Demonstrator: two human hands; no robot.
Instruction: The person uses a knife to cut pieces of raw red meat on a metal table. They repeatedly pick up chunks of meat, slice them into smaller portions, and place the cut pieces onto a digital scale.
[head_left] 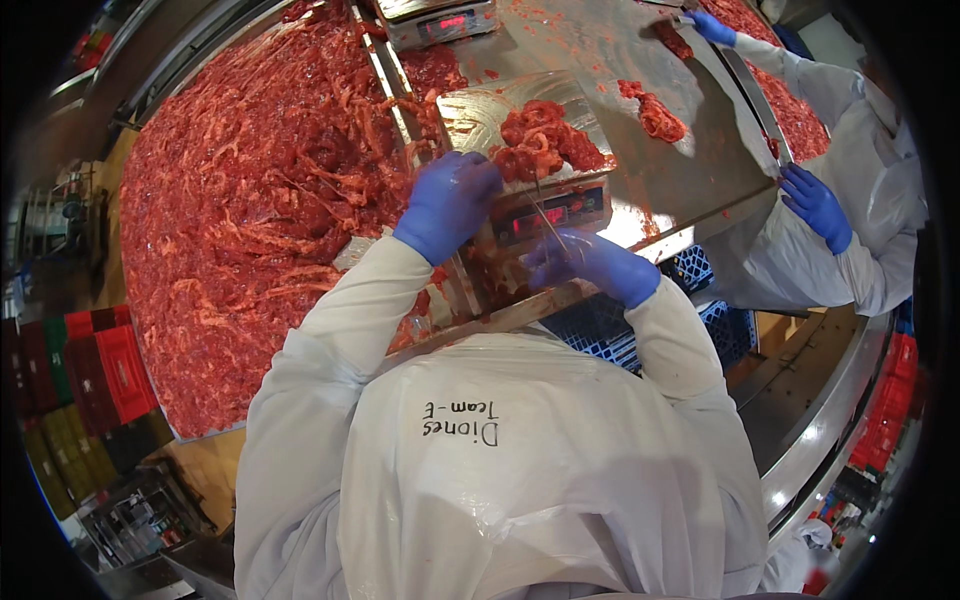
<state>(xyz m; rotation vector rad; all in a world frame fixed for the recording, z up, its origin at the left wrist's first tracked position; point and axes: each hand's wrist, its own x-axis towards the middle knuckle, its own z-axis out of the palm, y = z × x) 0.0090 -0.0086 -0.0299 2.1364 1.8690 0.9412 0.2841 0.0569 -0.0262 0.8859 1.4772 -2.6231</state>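
Observation:
On the metal weighing scale (470,115) lies a heap of red raw meat strips (545,140), with a lit red display at the scale's front. My left hand (450,205), in a blue glove, is closed at the left edge of that heap; its fingertips are partly hidden. In front of the display, my right hand (598,265), also gloved in blue, is closed on a thin metal rod (547,215). The rod slants up and left, its tip near the front of the meat. A large mass of raw meat (260,200) fills the area to my left.
A metal rail (385,75) divides the meat mass from the steel table (690,190). A second scale (440,25) stands farther back. A loose meat piece (658,117) lies to the right. A co-worker's gloved hand (815,205) is at the right edge. Blue crates (725,330) sit below.

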